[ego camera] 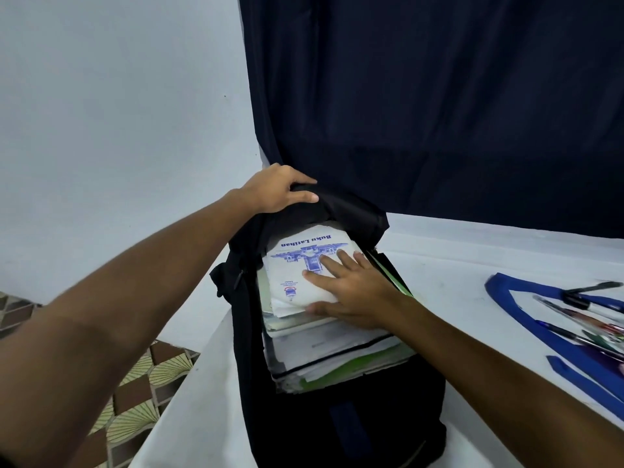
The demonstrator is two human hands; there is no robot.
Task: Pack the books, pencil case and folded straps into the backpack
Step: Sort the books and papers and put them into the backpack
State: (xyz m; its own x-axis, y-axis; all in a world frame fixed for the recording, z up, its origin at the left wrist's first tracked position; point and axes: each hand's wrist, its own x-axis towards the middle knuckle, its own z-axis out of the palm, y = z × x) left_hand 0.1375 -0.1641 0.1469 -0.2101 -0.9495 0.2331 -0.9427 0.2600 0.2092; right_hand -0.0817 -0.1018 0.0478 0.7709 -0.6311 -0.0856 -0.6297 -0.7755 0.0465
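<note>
A black backpack [354, 417] lies open on the white table, its mouth facing away from me. A stack of books [324, 352] sits inside it, topped by a white exercise book [297, 265] with blue print. My left hand [282, 189] grips the far rim of the backpack's flap and holds it up. My right hand [351, 292] lies flat on the top book with its fingers straight. To the right, a blue-edged clear pencil case [553, 319] holding several pens lies on the table. A blue strap [594, 383] lies next to it.
The white table [456, 265] stands against a dark navy curtain [439, 103] at the back. A pale wall is on the left. Patterned floor tiles [135, 393] show beyond the table's left edge.
</note>
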